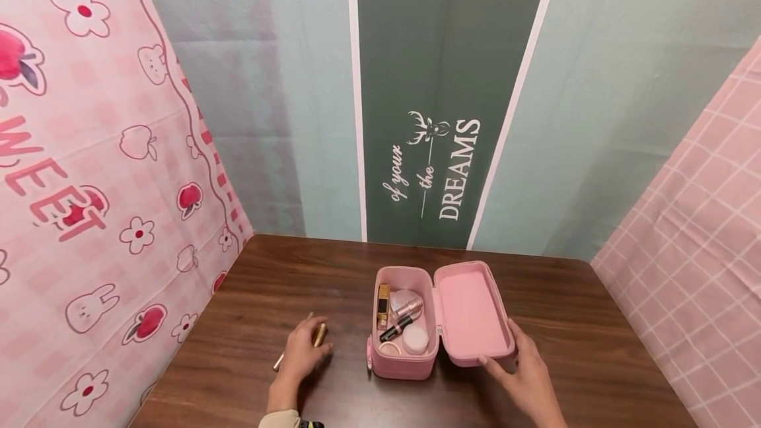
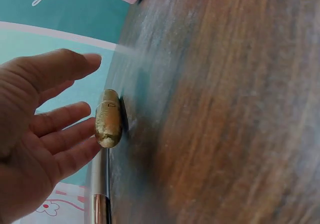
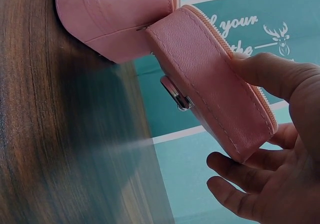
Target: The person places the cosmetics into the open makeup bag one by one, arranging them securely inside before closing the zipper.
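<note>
On the left part of the table my left hand (image 1: 302, 347) lies beside a gold tube (image 1: 320, 335). In the left wrist view its thumb is spread from the fingers, whose tips come right up to the gold tube (image 2: 108, 119). A slim white and rose-gold stick (image 2: 100, 194) lies by the same hand, partly hidden behind it in the head view. My right hand (image 1: 526, 370) holds the raised lid (image 1: 472, 312) of a pink cosmetic case (image 1: 404, 367) by its outer edge, thumb on the zipper rim and fingers beneath (image 3: 215, 79).
Inside the case are a gold lipstick (image 1: 383, 306), a black and pink tube (image 1: 400, 327), a white round jar (image 1: 415, 339) and other cosmetics. The wooden table (image 1: 582, 349) ends at hanging printed cloths at the back and both sides.
</note>
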`<action>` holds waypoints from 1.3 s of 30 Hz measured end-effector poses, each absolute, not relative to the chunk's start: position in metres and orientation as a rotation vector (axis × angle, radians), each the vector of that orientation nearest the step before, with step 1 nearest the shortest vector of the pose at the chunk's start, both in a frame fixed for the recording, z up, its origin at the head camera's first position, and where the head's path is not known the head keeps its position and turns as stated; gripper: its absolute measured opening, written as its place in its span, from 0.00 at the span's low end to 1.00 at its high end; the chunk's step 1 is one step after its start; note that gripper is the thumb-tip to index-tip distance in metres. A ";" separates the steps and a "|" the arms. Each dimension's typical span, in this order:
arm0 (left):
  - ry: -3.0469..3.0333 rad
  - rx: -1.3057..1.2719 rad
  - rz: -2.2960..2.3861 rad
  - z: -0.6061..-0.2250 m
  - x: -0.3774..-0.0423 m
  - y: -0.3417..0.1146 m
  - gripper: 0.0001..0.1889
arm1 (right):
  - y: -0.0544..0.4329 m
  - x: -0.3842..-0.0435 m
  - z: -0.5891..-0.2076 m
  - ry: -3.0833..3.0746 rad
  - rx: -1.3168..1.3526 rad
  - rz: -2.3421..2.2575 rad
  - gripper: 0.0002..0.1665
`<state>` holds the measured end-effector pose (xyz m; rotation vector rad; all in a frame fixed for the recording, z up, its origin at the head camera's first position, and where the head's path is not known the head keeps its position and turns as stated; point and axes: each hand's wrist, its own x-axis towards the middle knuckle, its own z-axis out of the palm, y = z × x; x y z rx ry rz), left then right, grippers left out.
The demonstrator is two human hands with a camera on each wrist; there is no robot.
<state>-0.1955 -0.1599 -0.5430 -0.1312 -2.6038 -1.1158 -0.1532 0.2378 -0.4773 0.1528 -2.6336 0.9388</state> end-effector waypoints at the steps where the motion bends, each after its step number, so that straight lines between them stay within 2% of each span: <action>1: -2.595 -0.124 -1.115 -0.544 -0.195 -0.160 0.25 | 0.238 -0.153 -0.477 -2.635 0.153 0.940 0.50; 17: -2.586 0.081 -1.123 -0.552 -0.188 -0.153 0.23 | 0.234 -0.152 -0.477 -2.654 0.149 0.962 0.51; 31: -2.557 0.143 -1.186 -0.557 -0.187 -0.150 0.21 | 0.236 -0.152 -0.476 -2.655 0.147 0.955 0.50; 39: -2.490 0.128 -1.216 -0.558 -0.184 -0.147 0.25 | 0.237 -0.152 -0.478 -2.645 0.147 0.948 0.50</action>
